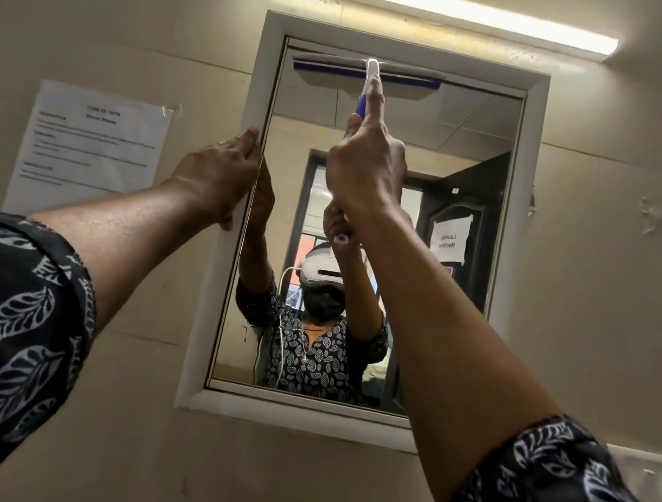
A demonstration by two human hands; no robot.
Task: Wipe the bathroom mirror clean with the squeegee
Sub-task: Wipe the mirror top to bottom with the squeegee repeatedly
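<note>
The mirror (429, 330) hangs on the wall in a white frame (260, 81). A squeegee (331, 67) with a white and blue blade lies flat against the glass along the mirror's top edge. My right hand (365, 165) grips its blue and white handle, index finger stretched up along it. My left hand (220, 174) holds the frame's left edge at mid height, fingers curled around it. The glass reflects a person with raised arms and the doorway behind.
A lit tube light (434, 6) runs above the mirror. A printed paper sheet (91, 146) is taped to the wall left of the frame. A white fitting (656, 475) sits on the wall at lower right. Patterned sleeves cover both forearms' lower parts.
</note>
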